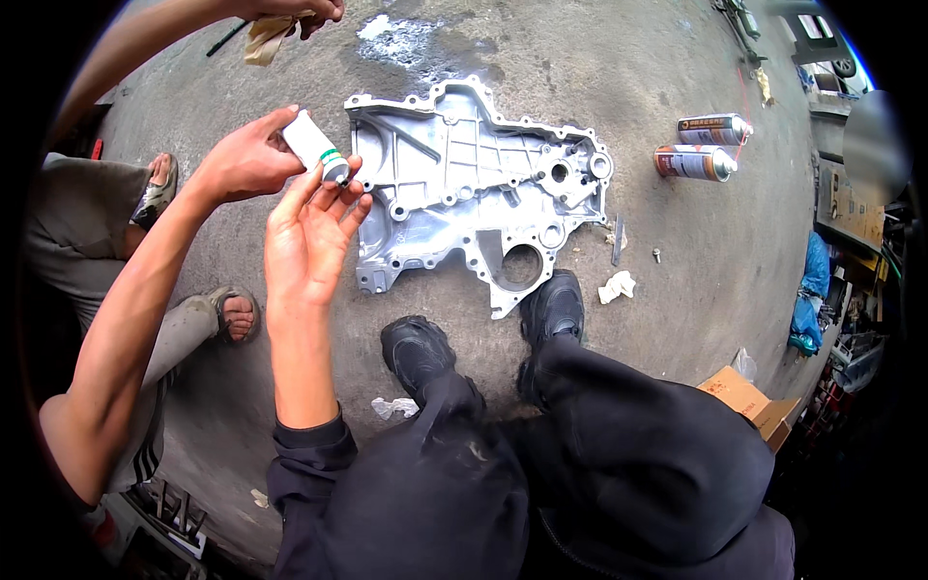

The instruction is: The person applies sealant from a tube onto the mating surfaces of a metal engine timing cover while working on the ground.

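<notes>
My left hand (311, 246), palm up, reaches in from a black sleeve. Its fingertips sit around the capped end of a white tube (311, 143) with a green band. A co-worker's hand (246, 158) holds the tube's other end from the left. Just right of my fingers, a large silver cast-metal engine cover (449, 232) lies on the ground, its ribbed inside facing up. It has bolt holes along its rim and a big round opening at the near right. My right hand is out of view.
Two spray cans (694, 162) lie at the right. Near the cover are a crumpled white tissue (617, 286), a dark metal strip (617, 240) and a bolt (657, 255). The co-worker's other hand holds a tan cloth (268, 41). My shoes (418, 353) stand close to the cover.
</notes>
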The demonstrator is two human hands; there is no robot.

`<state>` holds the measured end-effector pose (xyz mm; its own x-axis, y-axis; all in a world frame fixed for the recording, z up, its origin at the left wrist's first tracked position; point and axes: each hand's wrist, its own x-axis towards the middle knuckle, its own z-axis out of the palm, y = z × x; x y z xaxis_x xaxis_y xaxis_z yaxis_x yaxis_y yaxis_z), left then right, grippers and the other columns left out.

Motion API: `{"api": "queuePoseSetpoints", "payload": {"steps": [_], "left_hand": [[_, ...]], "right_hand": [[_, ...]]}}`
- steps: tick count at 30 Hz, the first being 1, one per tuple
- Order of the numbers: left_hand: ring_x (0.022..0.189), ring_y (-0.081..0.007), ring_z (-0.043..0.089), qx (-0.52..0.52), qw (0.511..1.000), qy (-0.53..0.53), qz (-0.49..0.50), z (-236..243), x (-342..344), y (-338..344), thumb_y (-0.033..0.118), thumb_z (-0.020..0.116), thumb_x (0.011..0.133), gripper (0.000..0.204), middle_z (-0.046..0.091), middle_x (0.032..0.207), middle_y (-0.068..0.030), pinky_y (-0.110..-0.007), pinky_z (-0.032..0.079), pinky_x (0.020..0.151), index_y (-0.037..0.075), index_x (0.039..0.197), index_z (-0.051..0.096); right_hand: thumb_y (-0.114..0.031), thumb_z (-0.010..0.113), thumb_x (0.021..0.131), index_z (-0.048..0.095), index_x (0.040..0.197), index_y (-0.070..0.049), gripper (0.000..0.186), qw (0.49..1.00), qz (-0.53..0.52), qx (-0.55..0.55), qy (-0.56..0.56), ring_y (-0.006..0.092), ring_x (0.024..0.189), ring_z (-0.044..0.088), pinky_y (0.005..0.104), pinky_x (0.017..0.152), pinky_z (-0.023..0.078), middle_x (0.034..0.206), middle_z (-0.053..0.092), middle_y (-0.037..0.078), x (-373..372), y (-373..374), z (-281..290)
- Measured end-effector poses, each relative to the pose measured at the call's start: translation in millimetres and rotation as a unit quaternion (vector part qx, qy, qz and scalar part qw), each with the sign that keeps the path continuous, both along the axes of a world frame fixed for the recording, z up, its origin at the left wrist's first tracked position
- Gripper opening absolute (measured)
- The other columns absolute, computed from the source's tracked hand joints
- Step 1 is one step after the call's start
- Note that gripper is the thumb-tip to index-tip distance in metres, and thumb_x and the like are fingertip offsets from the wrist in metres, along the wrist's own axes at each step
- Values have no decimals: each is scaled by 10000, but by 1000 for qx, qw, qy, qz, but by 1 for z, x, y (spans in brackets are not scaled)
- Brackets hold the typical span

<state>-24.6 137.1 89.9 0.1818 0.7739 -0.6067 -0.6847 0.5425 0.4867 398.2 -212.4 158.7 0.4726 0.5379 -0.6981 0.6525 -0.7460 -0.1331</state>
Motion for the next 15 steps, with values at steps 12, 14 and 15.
{"api": "queuePoseSetpoints", "payload": {"steps": [12, 14, 15], "left_hand": [[933, -217, 628, 88, 992, 41, -86, 5, 21, -26, 207, 535, 1006, 326, 653, 1119, -182, -417, 560, 859, -40, 1216, 570], [930, -211, 626, 132, 977, 67, -155, 17, 37, -37, 210, 530, 1003, 391, 648, 1113, -168, -414, 550, 876, -54, 1291, 529], [922, -223, 649, 148, 969, 72, -183, 20, 45, -39, 195, 529, 993, 388, 662, 1070, -179, -419, 561, 856, -66, 1279, 532]], "right_hand": [[-182, 714, 913, 658, 1157, 13, 318, 992, -45, 99, 65, 135, 745, 616, 274, 651, 519, 1036, 685, 90, 19, 73, 16], [-193, 718, 912, 659, 1157, 13, 325, 978, -49, 161, 121, 130, 743, 615, 271, 648, 519, 1042, 684, 88, 24, 123, 23], [-198, 720, 912, 660, 1157, 13, 328, 966, -52, 191, 164, 128, 742, 615, 270, 647, 520, 1045, 683, 87, 23, 153, 25]]}}
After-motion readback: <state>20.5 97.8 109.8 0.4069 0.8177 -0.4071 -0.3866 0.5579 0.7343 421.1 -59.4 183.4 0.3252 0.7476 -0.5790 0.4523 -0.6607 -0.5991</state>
